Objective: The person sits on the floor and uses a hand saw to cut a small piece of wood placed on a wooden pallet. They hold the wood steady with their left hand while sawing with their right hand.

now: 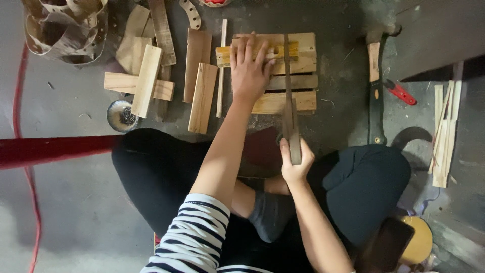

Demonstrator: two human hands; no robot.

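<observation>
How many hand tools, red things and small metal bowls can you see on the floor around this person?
Hand tools: 3, the saw in the right hand, the hatchet and the red-handled pliers.
Other red things: 2, the red bar and the red cord.
Metal bowls: 1, the bowl.
Total: 6.
The left hand presses the yellow block.

Your left hand lay flat and palm down, fingers spread and pointing away from you, the arm stretched nearly straight in a striped sleeve. Your right hand stayed nearer your body, fingers curled in a fist, forearm bare.
</observation>
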